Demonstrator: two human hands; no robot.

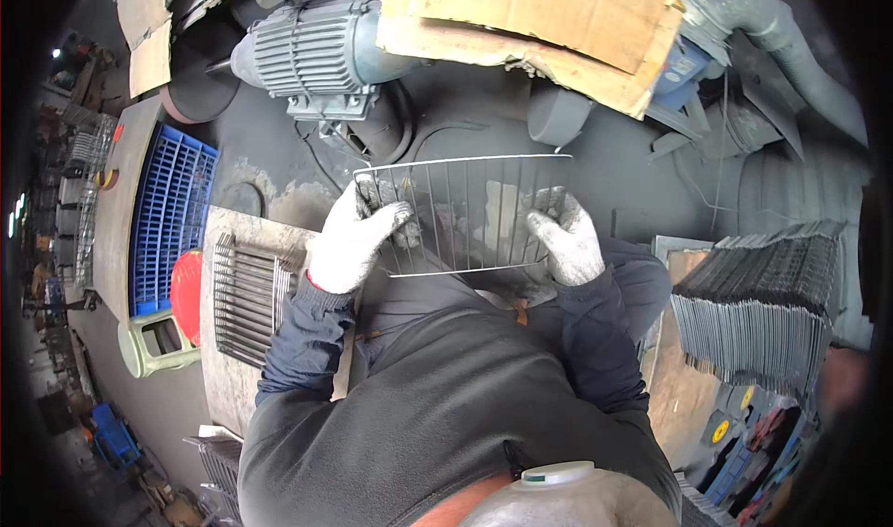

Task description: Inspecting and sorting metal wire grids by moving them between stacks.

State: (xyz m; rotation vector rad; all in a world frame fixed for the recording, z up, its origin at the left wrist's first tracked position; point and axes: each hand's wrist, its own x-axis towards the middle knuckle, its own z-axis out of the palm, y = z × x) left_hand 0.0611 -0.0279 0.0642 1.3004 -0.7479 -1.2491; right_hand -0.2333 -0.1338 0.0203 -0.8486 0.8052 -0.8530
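Note:
A flat wire rack point(465, 160) of thin parallel metal rods is held up in front of my lap, spanning both hands. My left hand point(346, 243), in a soiled white glove, grips its left end, thumb over the wires. At the opposite end my right hand point(569, 243), gloved alike, has its thumb on the near face, and its other fingers are partly hidden behind the rods. Beside my left forearm, several similar racks point(246, 304) lie on a board. A long, tightly packed row of racks point(753, 313) stands to my right.
A grey electric motor point(312, 48) with a shaft is ahead at left. Cardboard sheets point(539, 15) cover machinery ahead. A blue plastic crate point(172, 215), a red round object point(187, 297) and a pale green stool point(139, 350) are leftward. A duct point(772, 25) bends at far right.

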